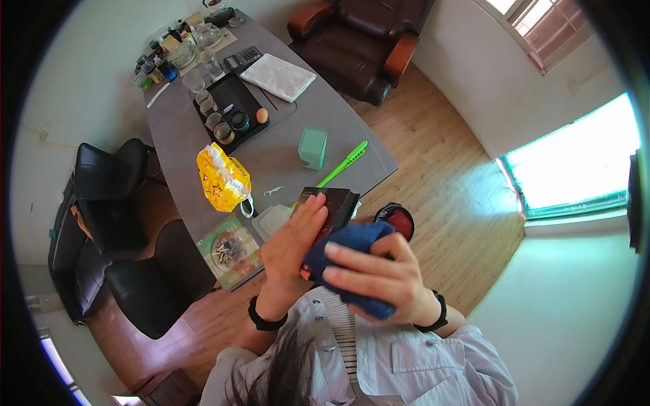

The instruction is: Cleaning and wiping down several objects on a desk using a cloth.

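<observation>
A flat dark box or thick book lies at the near end of the grey table. My left hand lies along its left side, fingers extended over the top face and thumb out of sight. In my right hand is a bunched dark blue cloth, pressed over the lower part of the box. The cloth covers that part, with just a small orange-red corner showing below it. Left of the box, partly behind my left hand, sits a translucent plastic container.
A glass ashtray with cigarette butts, yellow plastic bag, mint-green plastic box and lime-green plastic strip lie close by. Farther off is a black tray with jars and an egg. A bin stands right of the table.
</observation>
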Action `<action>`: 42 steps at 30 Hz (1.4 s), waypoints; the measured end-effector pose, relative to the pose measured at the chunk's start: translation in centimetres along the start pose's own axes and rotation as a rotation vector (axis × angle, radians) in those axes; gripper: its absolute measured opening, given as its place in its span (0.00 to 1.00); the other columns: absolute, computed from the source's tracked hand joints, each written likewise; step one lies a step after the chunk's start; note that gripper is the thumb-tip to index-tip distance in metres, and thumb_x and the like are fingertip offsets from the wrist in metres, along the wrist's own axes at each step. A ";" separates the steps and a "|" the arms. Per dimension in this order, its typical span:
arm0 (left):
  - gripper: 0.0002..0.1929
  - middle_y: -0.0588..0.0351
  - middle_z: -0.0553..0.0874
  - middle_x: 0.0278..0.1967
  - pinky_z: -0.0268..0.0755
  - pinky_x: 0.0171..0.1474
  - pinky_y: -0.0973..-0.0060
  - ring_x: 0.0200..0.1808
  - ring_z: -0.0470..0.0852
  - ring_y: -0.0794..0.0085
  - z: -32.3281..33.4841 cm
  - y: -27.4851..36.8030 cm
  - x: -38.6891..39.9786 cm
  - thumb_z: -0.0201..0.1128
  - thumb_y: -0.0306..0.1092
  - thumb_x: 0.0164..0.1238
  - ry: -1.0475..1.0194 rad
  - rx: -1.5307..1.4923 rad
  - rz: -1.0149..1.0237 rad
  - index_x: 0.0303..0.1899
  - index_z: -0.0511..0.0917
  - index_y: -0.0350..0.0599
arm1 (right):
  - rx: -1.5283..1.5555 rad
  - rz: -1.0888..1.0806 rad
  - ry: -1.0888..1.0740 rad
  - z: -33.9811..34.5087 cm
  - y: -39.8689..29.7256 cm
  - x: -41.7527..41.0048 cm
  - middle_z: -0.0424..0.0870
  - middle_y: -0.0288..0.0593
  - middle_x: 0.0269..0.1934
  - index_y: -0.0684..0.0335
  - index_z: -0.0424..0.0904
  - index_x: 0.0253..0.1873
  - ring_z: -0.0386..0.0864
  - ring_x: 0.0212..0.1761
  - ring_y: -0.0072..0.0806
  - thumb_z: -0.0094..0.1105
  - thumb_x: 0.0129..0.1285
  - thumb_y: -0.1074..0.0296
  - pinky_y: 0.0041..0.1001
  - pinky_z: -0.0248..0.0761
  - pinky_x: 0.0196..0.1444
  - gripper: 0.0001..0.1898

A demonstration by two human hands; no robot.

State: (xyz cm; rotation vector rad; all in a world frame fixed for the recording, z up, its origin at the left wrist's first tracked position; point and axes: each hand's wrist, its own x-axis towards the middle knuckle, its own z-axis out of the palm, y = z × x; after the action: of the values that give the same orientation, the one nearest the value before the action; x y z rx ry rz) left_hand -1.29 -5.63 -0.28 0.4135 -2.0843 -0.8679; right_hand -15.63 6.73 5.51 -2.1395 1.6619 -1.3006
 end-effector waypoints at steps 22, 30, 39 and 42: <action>0.25 0.41 0.82 0.58 0.73 0.63 0.61 0.60 0.82 0.50 4.8 3.7 2.3 0.67 0.19 0.50 0.033 0.138 -0.095 0.56 0.79 0.37 | -0.061 0.025 -0.002 -5.6 4.2 -0.9 0.82 0.41 0.61 0.53 0.84 0.55 0.75 0.38 0.32 0.72 0.39 0.72 0.28 0.67 0.44 0.31; 0.26 0.43 0.82 0.58 0.73 0.63 0.61 0.61 0.81 0.51 7.5 4.3 2.2 0.66 0.19 0.50 0.063 0.178 0.013 0.57 0.79 0.37 | -0.115 0.026 0.021 -7.9 5.5 -2.3 0.83 0.39 0.59 0.52 0.85 0.54 0.74 0.37 0.31 0.71 0.37 0.73 0.29 0.66 0.43 0.30; 0.28 0.45 0.82 0.59 0.75 0.61 0.63 0.61 0.81 0.53 8.8 4.4 1.9 0.68 0.20 0.51 0.027 0.182 -0.047 0.58 0.78 0.39 | -0.016 0.004 -0.044 -8.5 5.1 -4.2 0.84 0.43 0.58 0.55 0.86 0.53 0.75 0.39 0.32 0.68 0.40 0.73 0.29 0.65 0.46 0.27; 0.29 0.45 0.81 0.60 0.74 0.62 0.63 0.62 0.80 0.53 9.1 5.2 1.7 0.67 0.20 0.49 0.012 0.198 -0.026 0.59 0.78 0.40 | -0.148 0.078 0.090 -9.4 6.9 -3.6 0.84 0.39 0.59 0.54 0.85 0.54 0.74 0.39 0.32 0.70 0.39 0.74 0.29 0.66 0.45 0.29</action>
State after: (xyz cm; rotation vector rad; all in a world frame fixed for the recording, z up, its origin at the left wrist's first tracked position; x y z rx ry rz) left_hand -9.45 1.11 0.46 0.5504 -2.1657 -0.6737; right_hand -27.13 10.67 5.42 -2.0981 1.9132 -1.3085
